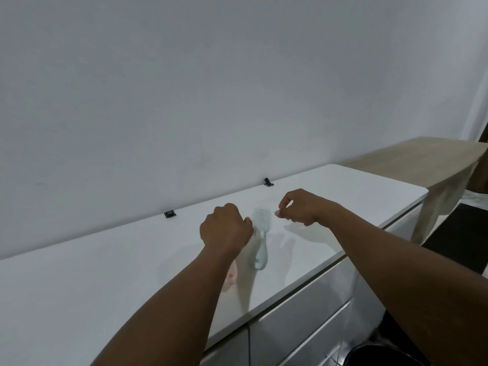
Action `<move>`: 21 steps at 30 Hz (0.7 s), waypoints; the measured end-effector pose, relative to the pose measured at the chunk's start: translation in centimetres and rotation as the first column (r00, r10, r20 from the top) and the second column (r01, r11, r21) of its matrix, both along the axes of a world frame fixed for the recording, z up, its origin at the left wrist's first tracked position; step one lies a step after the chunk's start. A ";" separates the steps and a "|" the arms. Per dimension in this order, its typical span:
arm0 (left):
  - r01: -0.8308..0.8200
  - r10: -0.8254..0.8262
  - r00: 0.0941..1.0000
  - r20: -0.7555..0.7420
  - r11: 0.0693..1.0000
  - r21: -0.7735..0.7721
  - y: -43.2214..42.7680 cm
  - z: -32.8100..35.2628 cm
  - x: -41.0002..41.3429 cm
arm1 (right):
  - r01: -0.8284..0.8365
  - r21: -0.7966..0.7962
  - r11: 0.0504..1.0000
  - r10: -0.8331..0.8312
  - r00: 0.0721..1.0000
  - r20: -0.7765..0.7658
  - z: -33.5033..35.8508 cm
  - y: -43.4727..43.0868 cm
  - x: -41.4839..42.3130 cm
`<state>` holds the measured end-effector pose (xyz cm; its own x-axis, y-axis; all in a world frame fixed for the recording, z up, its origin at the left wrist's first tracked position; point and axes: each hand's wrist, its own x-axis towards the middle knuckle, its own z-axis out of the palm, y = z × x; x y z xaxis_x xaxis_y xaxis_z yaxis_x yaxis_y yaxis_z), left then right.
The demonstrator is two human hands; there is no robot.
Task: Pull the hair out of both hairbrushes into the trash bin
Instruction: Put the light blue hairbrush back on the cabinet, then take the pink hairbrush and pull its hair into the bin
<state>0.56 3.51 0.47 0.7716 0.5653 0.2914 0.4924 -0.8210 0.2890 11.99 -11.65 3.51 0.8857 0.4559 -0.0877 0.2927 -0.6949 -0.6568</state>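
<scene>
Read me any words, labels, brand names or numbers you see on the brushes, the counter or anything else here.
None: no readable text anywhere.
Blue brush: no visible marking.
Pink brush: mostly hidden under the left arm, nothing legible.
Black clips on the counter: too small to tell.

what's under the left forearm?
A pink hairbrush lies on the white counter under the left forearm; only its handle end shows. Its head is covered by the arm and left hand, so any hair can't be seen.
</scene>
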 end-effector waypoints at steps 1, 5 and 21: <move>-0.021 0.021 1.000 0.006 1.000 -0.010 0.6 0.0 -0.5 | -0.012 0.004 1.000 0.011 1.000 0.010 0.3 0.3 -0.4; -0.072 0.066 0.996 -0.061 0.993 -0.098 2.7 -0.4 -2.6 | -0.066 0.017 0.998 0.066 0.997 0.046 1.0 2.3 -2.2; 0.005 -0.007 1.000 -0.008 0.953 -0.302 3.8 -2.3 -3.4 | -0.103 0.012 0.995 0.100 0.983 0.154 0.9 4.8 -4.5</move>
<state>-2.88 7.34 -1.79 0.7770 0.6214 0.1006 0.4915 -0.6987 0.5198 7.51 -6.82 4.44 0.8370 0.5445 0.0549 0.4591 -0.6440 -0.6120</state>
